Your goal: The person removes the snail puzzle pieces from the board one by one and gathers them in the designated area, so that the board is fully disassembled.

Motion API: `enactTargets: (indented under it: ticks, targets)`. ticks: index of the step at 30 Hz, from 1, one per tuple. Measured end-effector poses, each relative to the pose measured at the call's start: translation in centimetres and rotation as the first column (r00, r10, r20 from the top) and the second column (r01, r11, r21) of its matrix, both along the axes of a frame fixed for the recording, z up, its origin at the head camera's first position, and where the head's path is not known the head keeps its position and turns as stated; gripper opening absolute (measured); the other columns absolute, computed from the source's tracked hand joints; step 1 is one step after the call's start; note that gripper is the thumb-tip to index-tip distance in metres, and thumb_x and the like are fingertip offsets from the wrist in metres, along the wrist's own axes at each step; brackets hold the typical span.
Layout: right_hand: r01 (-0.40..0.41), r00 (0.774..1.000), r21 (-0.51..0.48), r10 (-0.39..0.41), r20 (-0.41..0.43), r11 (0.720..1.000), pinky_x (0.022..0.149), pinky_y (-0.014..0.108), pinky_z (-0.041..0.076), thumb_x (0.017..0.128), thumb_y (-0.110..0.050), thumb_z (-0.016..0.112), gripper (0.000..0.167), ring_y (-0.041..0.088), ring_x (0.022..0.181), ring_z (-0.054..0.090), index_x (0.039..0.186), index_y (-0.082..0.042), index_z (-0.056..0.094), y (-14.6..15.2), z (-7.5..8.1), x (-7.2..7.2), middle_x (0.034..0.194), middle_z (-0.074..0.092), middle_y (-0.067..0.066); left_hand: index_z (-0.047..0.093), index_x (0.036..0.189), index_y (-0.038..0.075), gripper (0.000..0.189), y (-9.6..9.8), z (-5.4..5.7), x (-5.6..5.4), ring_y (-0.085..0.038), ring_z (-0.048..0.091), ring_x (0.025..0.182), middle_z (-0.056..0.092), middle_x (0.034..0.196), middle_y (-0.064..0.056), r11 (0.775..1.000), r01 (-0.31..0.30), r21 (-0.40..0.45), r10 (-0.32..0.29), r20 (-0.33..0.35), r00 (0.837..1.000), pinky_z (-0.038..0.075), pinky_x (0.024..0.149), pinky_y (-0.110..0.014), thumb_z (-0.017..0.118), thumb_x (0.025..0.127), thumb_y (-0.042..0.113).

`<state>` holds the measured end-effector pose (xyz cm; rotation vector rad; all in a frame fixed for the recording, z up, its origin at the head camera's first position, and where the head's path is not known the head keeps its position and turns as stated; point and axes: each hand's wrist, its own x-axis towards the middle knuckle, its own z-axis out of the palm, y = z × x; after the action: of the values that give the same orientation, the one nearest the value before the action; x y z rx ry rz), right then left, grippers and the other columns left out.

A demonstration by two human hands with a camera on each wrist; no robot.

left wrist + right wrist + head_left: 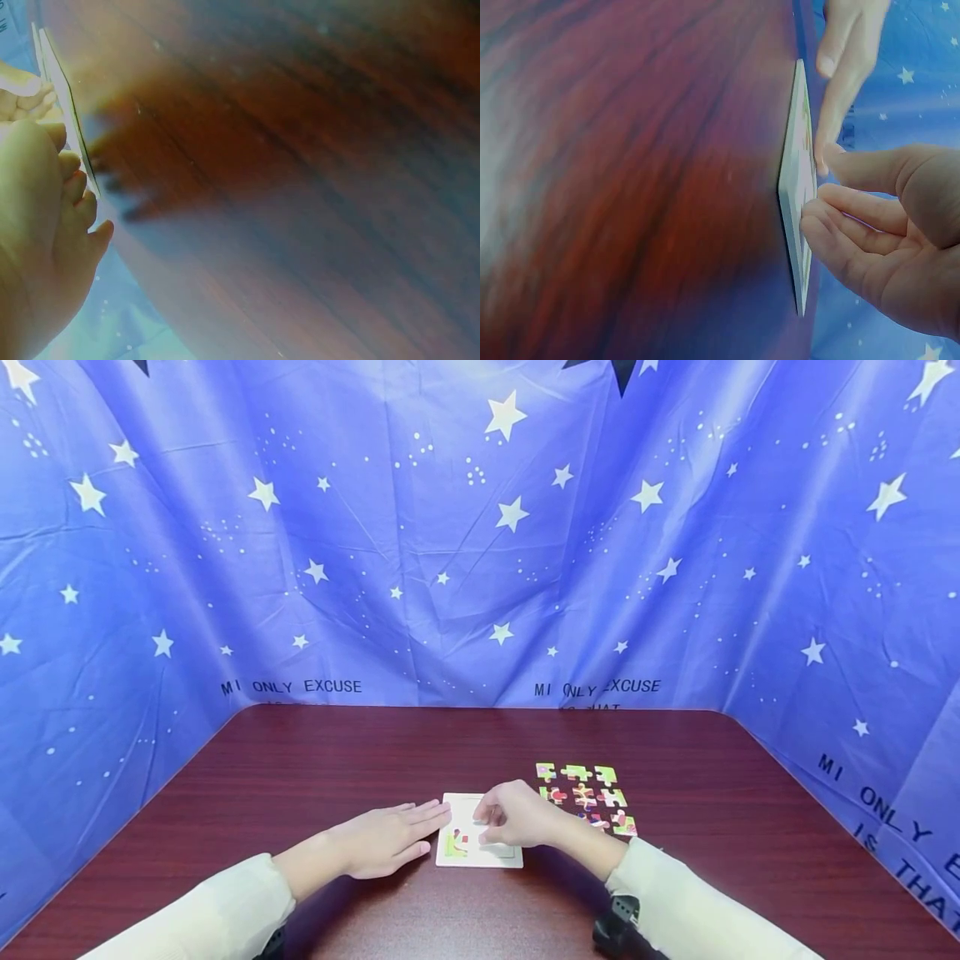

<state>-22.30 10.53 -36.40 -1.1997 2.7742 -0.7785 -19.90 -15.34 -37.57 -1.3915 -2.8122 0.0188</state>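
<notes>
My left hand (pixel 386 842) rests palm down on the table, fingers extended, with the fingertips at the left edge of a white puzzle tray (pixel 480 861). In the tray's near left corner sits a green and red puzzle piece (pixel 455 845). Over the right part of the tray is my right hand (pixel 521 817), its thumb and fingers loosely bent and pointing down at the surface. The right wrist view shows those fingertips (pixel 810 223) right at the tray, a gap between thumb and fingers, and no piece visible in it.
Several loose jigsaw pieces (pixel 583 795) lie in rows right of the tray, partly hidden behind the right hand and forearm. The dark red wooden table (pixel 337 752) ends at a blue curtain (pixel 420 527) printed with stars.
</notes>
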Motion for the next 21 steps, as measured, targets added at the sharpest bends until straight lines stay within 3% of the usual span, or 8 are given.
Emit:
enactTargets:
  ticks: [8, 21]
  targets:
    - [-0.041, 0.997, 0.016, 0.041, -0.063, 0.999, 0.061, 0.008, 0.047, 0.073, -0.012, 0.081, 0.022, 0.005, 0.066, 0.061, 0.09, -0.002, 0.073, -2.0, -0.5, 0.5, 0.08, 0.067, 0.006, 0.037, 0.148, 0.008, 0.049, 0.3, 0.2, 0.0, -0.023, 0.037, 0.144, 0.038, 0.155, -0.006, 0.999, -0.018, -0.029, 0.018, 0.009, 1.0, 0.037, 0.115, -0.046, 0.035, 0.104, 0.029]
    - [-0.024, 1.0, -0.055, 0.024, -0.002, 0.998, 0.06, 0.009, 0.047, 0.072, -0.006, 0.082, 0.019, 0.007, 0.066, 0.06, 0.085, -0.001, 0.069, -2.8, -0.9, 0.7, 0.078, 0.067, 0.008, 0.038, 0.148, 0.008, 0.048, 0.5, 0.4, 0.2, -0.023, 0.038, 0.143, 0.039, 0.154, -0.007, 0.999, -0.033, -0.025, 0.034, 0.021, 0.999, 0.037, 0.115, -0.045, 0.037, 0.103, 0.027]
